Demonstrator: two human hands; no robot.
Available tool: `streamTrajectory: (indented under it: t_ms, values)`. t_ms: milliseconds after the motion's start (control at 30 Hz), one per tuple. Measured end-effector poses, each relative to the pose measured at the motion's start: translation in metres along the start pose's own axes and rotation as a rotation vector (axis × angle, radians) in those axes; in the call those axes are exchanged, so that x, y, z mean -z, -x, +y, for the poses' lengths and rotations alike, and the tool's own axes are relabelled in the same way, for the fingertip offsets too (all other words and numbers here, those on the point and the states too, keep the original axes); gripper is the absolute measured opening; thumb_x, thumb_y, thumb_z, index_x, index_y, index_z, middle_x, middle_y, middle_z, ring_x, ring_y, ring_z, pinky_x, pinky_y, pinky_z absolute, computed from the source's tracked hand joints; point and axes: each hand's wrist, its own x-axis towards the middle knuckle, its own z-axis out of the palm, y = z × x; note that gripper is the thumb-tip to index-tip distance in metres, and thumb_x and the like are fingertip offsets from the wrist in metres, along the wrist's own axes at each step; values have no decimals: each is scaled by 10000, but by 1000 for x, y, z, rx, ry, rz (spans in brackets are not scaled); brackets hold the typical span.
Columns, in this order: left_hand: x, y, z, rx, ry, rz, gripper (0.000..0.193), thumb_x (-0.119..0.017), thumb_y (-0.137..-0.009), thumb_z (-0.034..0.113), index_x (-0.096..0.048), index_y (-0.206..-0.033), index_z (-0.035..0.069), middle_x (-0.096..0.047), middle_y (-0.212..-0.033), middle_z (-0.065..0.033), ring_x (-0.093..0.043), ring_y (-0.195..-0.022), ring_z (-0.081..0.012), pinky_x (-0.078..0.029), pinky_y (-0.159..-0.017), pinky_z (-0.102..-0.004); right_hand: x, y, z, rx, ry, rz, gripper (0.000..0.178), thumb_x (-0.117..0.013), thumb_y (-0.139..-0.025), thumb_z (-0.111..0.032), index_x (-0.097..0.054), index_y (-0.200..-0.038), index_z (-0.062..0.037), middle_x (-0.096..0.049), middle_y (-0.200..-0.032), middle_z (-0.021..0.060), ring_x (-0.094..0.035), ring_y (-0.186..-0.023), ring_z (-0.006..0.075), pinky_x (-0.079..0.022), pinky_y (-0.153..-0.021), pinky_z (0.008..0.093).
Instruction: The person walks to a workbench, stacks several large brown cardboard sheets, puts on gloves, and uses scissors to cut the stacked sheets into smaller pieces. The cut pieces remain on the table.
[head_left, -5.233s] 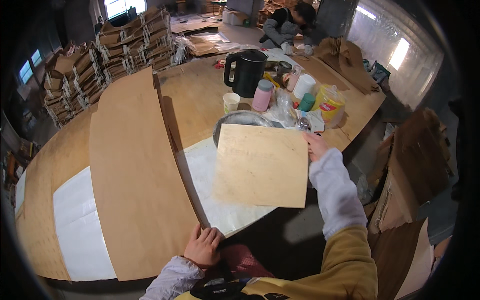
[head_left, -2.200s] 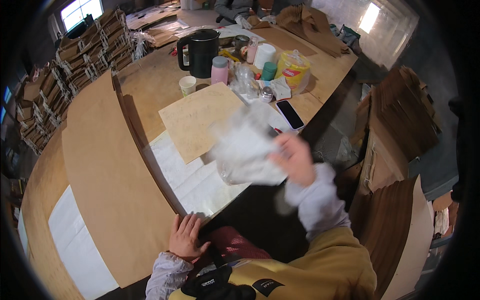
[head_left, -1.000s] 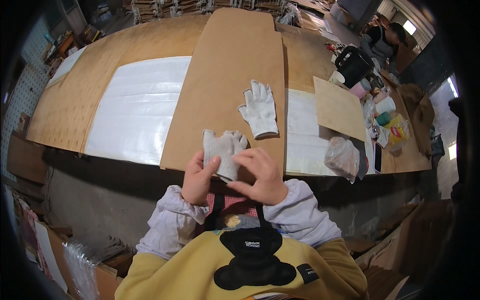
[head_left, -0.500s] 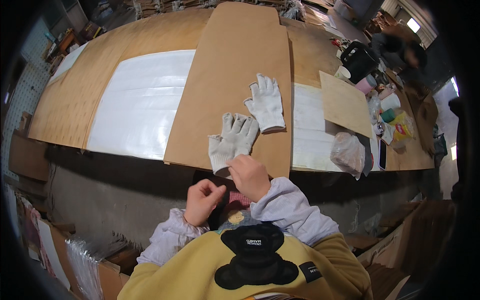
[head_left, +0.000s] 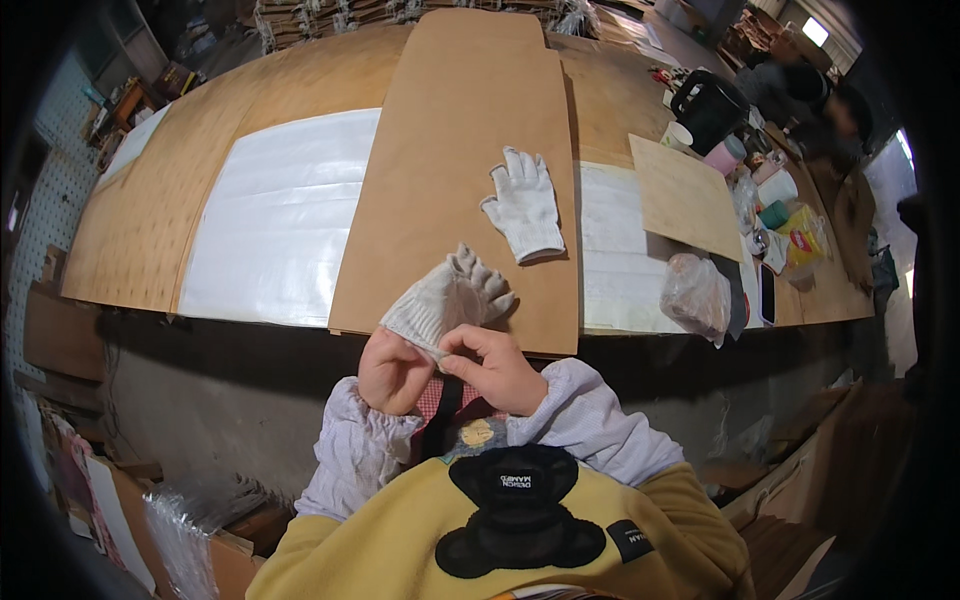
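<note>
A white knitted work glove (head_left: 445,295) is lifted off the near edge of the brown paper sheet (head_left: 455,110), its short fingers pointing away from me. My right hand (head_left: 497,370) pinches the cuff between thumb and fingers. My left hand (head_left: 393,372) is at the cuff opening with its fingertips inside the glove, so their pose is hidden. A second white glove (head_left: 527,208), with cut-off fingers, lies flat on the brown sheet, beyond and to the right of my hands.
White sheets (head_left: 280,220) cover parts of the wooden table. At right are a thin board (head_left: 685,195), a plastic-wrapped bundle (head_left: 695,297), a phone (head_left: 767,293), a black jug (head_left: 712,108) and several cups. Another person (head_left: 800,95) is at the far right.
The nearer glove has come up off the sheet and turned, its cuff held by my right hand. My left hand has moved up to the cuff, fingertips entering it.
</note>
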Motion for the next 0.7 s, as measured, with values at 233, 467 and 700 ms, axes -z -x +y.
streamTrajectory:
  t_ms: [233, 467, 700]
  values:
    - [7, -49, -31, 579, 211, -207, 619, -483, -906, 386, -379, -1358, -25, -432, -1359, -234, -407, -1273, -361, -301, -1103, -457, -15, 1, -11, 445, 572, -86, 136, -606, -764, -63, -572, -893, -42, -568, -813, 124, -572, -816, 328, -465, -674, 416]
    - [-15, -65, -25, 139, 408, -148, 686, -460, -886, 453, -320, -1402, 22, -377, -1384, -209, -358, -1295, -359, -248, -1138, -463, -6, 8, -3, 170, 267, -11, 123, -612, -805, -62, -566, -909, -14, -582, -798, 143, -578, -742, 320, -459, -666, 372]
    - [-3, -82, -34, -17, 396, -4, 513, -496, -891, 416, -514, -1215, 20, -534, -1181, -185, -475, -1153, -363, -298, -1085, -548, -15, 3, -4, 304, 390, -61, 103, -611, -803, -82, -568, -878, -27, -572, -784, 122, -577, -758, 316, -462, -675, 393]
